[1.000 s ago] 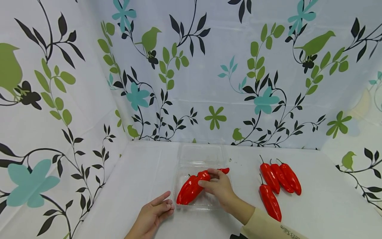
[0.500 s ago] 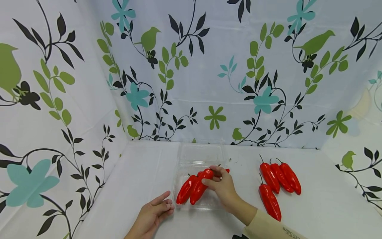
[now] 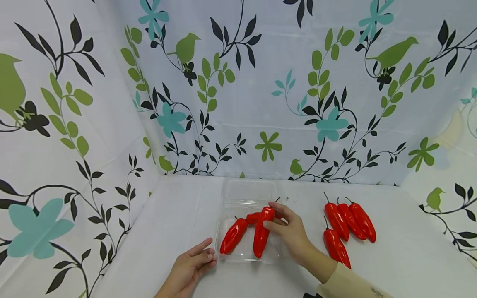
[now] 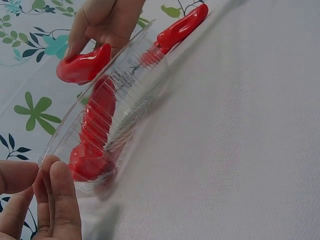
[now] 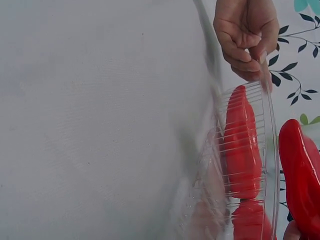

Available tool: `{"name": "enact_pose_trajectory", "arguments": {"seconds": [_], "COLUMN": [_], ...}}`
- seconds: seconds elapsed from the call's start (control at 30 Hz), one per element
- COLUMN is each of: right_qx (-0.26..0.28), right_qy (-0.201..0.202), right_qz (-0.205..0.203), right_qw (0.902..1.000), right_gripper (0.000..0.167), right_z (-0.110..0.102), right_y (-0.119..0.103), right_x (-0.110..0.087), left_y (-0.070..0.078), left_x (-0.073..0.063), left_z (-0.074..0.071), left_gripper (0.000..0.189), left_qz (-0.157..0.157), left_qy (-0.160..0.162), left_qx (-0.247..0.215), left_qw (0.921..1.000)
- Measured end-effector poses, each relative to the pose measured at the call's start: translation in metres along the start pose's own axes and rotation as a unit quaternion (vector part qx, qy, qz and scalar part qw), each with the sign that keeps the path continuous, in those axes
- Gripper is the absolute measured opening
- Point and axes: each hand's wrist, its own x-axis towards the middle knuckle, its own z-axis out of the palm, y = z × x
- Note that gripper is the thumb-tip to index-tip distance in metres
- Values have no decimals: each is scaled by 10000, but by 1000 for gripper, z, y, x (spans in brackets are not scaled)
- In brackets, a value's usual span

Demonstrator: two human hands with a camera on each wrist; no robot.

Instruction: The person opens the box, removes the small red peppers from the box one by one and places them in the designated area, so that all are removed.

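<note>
Right hand (image 3: pixel 292 229) holding red pepper (image 3: pixel 262 234), shifted rightward over clear clamshell (image 3: pixel 244 260), opening gap beside leftmost pepper (image 3: pixel 233 236); left hand (image 3: pixel 191 267) pinching rim (image 5: pixel 273 160).

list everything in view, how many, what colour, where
container: one, clear, on the table, lid open behind
table: one, white, foreground
loose peppers: four, red, table's right side
inside peppers: at least two, red, in container
held pepper: one, red, over container
patterned cloth: count unclear, white with green, teal, black; behind and beside table
cut-off item: one, black, bottom edge
sleeve: one, beige, bottom right
left hand: one, bare, pinching container rim
right hand: one, bare, pinching held pepper
</note>
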Motion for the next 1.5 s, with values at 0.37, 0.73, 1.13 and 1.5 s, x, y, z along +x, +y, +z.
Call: {"name": "enact_pose_trajectory", "arguments": {"seconds": [0.37,0.73,1.13,1.5], "right_qx": [88,20,-381,-468], "right_qy": [-125,27,177,423], "right_qz": [300,459,565,924], "right_qw": [9994,9989,9975,9937], "right_gripper": [65,74,81,81], "right_z": [-27,-67,-119,-170], "right_y": [-13,-22,-23,-16], "right_x": [-13,-22,-30,-34], "left_y": [-1,-2,1,2], "left_x": [0,-1,-1,-3], "left_z": [-2,-2,0,1], "left_gripper": [63,63,64,64], "left_qz": [28,63,71,77], "left_qy": [-13,-75,-12,0], "left_qx": [-13,-60,-70,15], "left_qw": [10000,9999,9999,10000]}}
